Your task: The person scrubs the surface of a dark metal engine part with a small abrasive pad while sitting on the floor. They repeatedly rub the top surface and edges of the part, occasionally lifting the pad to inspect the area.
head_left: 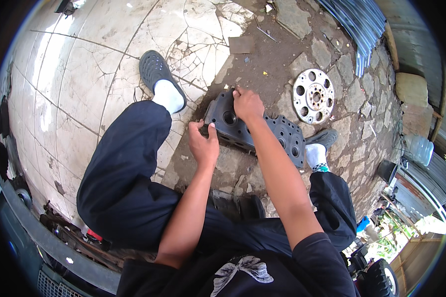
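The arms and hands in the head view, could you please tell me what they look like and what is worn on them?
Black short sleeves cover the upper arms; both forearms are bare. The left hand and right hand wear no gloves, and no watch or ring shows.

Vehicle workshop, engine part [237, 130], flywheel [309, 98], tyre [376, 279]
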`<state>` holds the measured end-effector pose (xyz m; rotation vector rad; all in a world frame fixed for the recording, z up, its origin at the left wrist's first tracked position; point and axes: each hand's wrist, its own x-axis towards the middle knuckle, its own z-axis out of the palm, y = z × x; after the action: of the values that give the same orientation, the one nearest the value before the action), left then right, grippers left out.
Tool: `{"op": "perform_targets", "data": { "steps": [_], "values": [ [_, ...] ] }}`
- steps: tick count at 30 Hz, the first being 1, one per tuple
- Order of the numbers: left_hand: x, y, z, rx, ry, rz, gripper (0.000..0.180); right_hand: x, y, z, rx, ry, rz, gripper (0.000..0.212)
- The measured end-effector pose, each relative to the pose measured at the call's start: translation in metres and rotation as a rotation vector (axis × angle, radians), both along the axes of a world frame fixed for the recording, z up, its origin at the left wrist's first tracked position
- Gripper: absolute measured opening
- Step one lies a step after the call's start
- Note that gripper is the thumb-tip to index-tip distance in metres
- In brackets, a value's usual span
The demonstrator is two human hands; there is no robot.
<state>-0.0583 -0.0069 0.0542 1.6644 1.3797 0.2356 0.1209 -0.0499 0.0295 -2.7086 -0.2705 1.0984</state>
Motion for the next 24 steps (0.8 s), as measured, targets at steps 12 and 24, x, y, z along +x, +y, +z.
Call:
{"op": "perform_targets", "data": {
  "steps": [12, 24],
  "values": [
    [-0.003, 0.004, 0.000, 0.013, 0.002, 0.015, 0.031, -0.018, -0.008, 0.009, 0.055, -0.123, 0.161, 0.042],
    [-0.001, -0.001, 0.005, -0.013, -0.006, 0.023, 0.031, -0.008, -0.003, 0.009, 0.031, -0.084, 0.113, 0.041]
  ]
}}
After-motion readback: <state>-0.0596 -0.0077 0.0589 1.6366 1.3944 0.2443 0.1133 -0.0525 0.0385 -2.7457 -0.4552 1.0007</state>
